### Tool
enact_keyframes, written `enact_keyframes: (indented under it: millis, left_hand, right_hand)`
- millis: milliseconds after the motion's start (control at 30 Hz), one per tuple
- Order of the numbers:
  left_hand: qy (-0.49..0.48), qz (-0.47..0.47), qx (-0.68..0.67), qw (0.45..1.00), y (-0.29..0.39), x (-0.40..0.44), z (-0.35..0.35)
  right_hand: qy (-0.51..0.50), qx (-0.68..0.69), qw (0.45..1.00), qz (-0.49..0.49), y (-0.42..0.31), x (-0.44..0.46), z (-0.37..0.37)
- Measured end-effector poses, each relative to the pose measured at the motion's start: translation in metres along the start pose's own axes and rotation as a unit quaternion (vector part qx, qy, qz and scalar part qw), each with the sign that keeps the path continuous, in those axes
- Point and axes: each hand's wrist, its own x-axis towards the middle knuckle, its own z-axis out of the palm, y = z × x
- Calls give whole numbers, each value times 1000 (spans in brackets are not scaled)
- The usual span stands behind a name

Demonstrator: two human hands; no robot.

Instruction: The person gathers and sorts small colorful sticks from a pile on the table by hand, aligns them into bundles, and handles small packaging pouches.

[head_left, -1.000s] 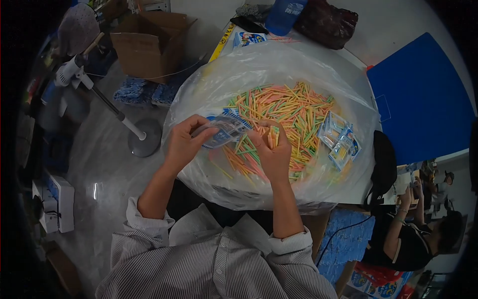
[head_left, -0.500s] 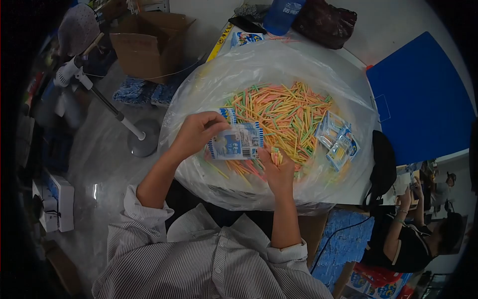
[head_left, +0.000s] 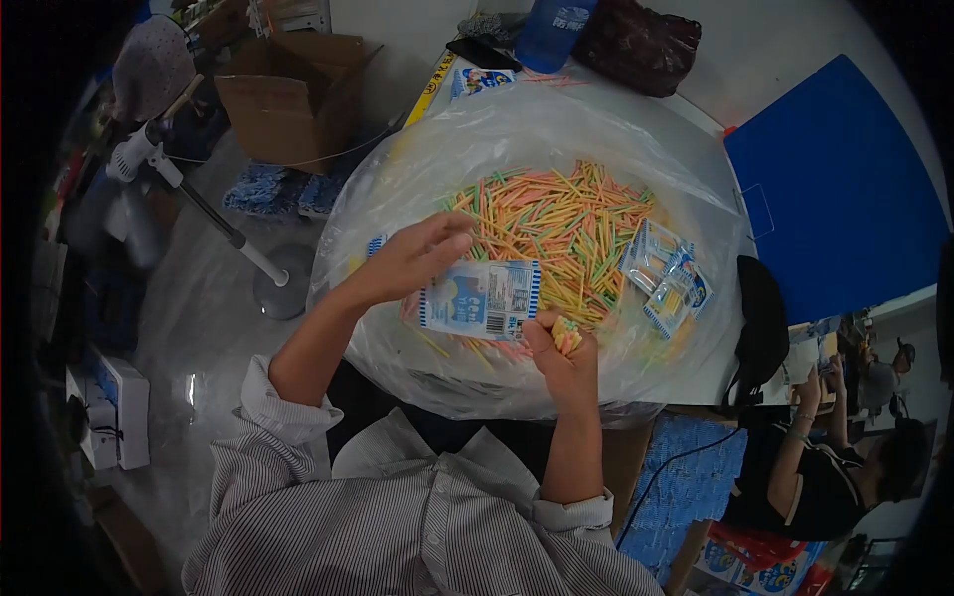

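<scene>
A blue-and-white printed packet lies across the front of a heap of thin pastel sticks, coloured pink, yellow, orange and green. My right hand is closed round a small bundle of sticks, its thumb at the packet's lower right corner. Over the packet's upper left edge, my left hand has its fingers stretched out and thumb apart; its palm side is hidden. Behind that wrist shows a striped blue end of another packet. Filled packets rest at the heap's right.
A clear plastic sheet surrounds the heap on the table. A blue bottle, a phone and a dark bag stand behind. A blue board is right. Left are a cardboard box and a stand. Another person sits right.
My left fingers have opened from their pinch at the packet's top edge. The packet and my right hand have shifted slightly right and down. The other packet's visible end now shows farther left.
</scene>
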Motion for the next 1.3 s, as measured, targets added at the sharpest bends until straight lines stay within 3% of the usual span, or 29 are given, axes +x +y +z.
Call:
enact_keyframes:
  millis: [33, 133, 267, 333, 467, 533, 567, 633, 767, 833, 900, 967, 1033, 1067, 1133, 1167, 1200, 1267, 1300]
  left_hand:
    - [-56, -94, -65, 992, 6, -2, 1]
    - [-108, -143, -88, 980, -2, -9, 3]
    - [-61, -109, -82, 989, -2, -19, 12]
    - [-18, -32, -61, 997, -14, -19, 12]
    - [59, -48, -43, 996, -10, -10, -11]
    - [89, 37, 203, 974, -13, 0, -25]
    - [92, 36, 202, 974, -12, 4, -29]
    - [88, -24, 374, 923, -6, 11, -35]
    - [58, 45, 456, 887, -38, 23, -41]
    - [123, 187, 535, 815, -46, 21, -35]
    - [114, 185, 492, 843, -34, 11, -25]
    - [98, 176, 446, 872, -11, -8, -3]
    - [52, 120, 203, 970, 5, -22, 17]
    - [49, 121, 202, 971, 10, -25, 20]
    - [-49, 0, 146, 988, 16, -30, 21]
    - [-51, 1, 147, 988, 14, -30, 20]
    - [-28, 11, 123, 992, 8, -30, 20]
    - [-10, 22, 96, 995, -3, -29, 23]
    - [75, 89, 167, 979, -8, -29, 26]
  right_hand:
    - [0, -1, 1000, -1, -2, 0, 2]
    - [-19, 39, 999, 2, -3, 0, 6]
    - [31, 9, 997, 65, 10, 0, 4]
    - [38, -6, 996, 81, 9, 1, 5]
    - [97, 52, 991, 70, -4, 1, 16]
    - [136, 98, 983, 77, -4, 1, 11]
    - [129, 96, 984, 74, 0, -2, -1]
    - [119, 93, 986, 71, 1, -6, -11]
    - [124, 62, 989, 54, 0, -9, -12]
    - [111, 28, 993, 42, -1, -11, -15]
    - [111, 24, 989, 100, -1, -12, -16]
    - [93, 50, 991, 80, 5, -10, -12]
    - [76, 72, 993, 57, 8, -8, -5]
    - [78, 56, 994, 57, 8, -7, -1]
    - [77, 41, 995, 56, 3, -7, 2]
    - [71, 54, 991, 95, -2, -8, 1]
    - [66, 67, 986, 134, -4, -9, 0]
    - [75, 61, 989, 108, 3, -10, -1]
    - [79, 54, 992, 81, 5, -10, -1]
